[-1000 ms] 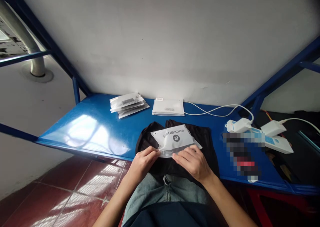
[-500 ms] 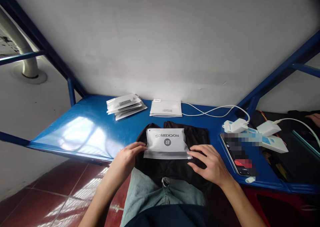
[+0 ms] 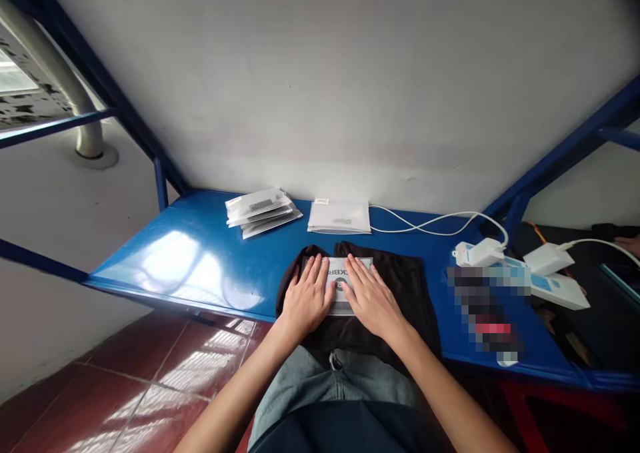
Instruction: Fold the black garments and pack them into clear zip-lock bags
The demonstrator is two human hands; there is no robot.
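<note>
Both hands lie flat, fingers spread: the left hand (image 3: 306, 298) and right hand (image 3: 369, 298) press a grey pouch (image 3: 339, 284) onto black cloth (image 3: 405, 286) on the table (image 3: 200, 260). 2 pouch stacks (image 3: 263, 211) sit beyond the hands.

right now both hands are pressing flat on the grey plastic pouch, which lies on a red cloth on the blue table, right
Not quite. The head view shows the left hand and right hand flat on the grey plastic pouch, but the cloth under it is black, not red: a black folded cloth on the blue table.
</note>
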